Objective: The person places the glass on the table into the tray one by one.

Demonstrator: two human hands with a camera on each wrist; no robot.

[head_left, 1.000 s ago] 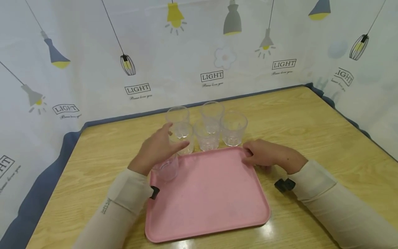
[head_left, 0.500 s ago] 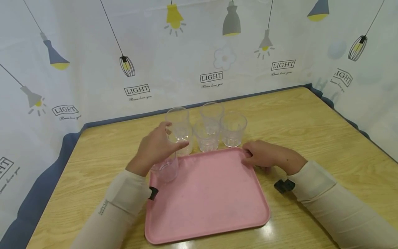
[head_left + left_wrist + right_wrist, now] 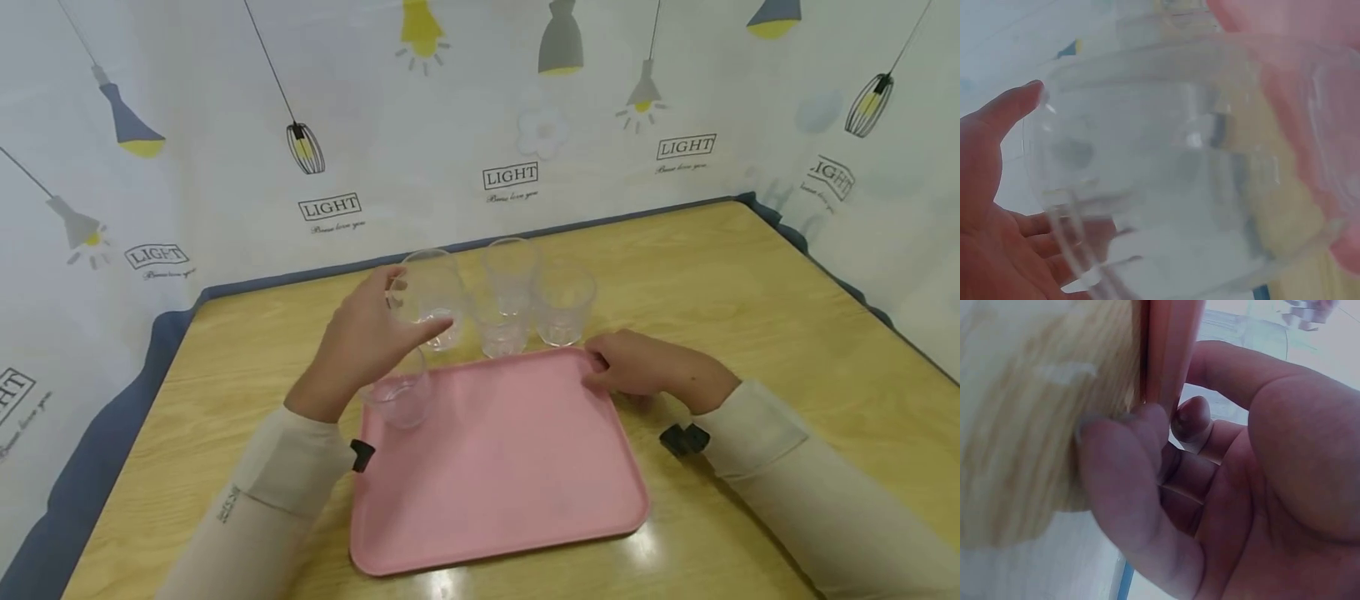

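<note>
My left hand (image 3: 360, 337) holds a clear tumbler (image 3: 417, 302) between thumb and fingers, beyond the far left corner of a pink tray (image 3: 510, 458). In the left wrist view the tumbler fills the middle, its wall against the thumb, with fingers seen through it. Another clear glass (image 3: 406, 402) stands on the tray's far left corner, below that hand. My right hand (image 3: 641, 363) grips the tray's far right corner; the right wrist view shows thumb and fingers about the tray edge (image 3: 1175, 347). Whether the held tumbler is off the table is unclear.
Several more clear glasses stand close together behind the tray, among them a right-hand glass (image 3: 564, 304) and a back glass (image 3: 513, 271). They overlap in view. The wooden table (image 3: 697, 275) ends at a white curtain (image 3: 600, 108) printed with lamps.
My left hand has risen slightly and shifted left, and the tumbler in it appears a little higher. The right hand and the tray stay as they were; the head view has tilted slightly.
</note>
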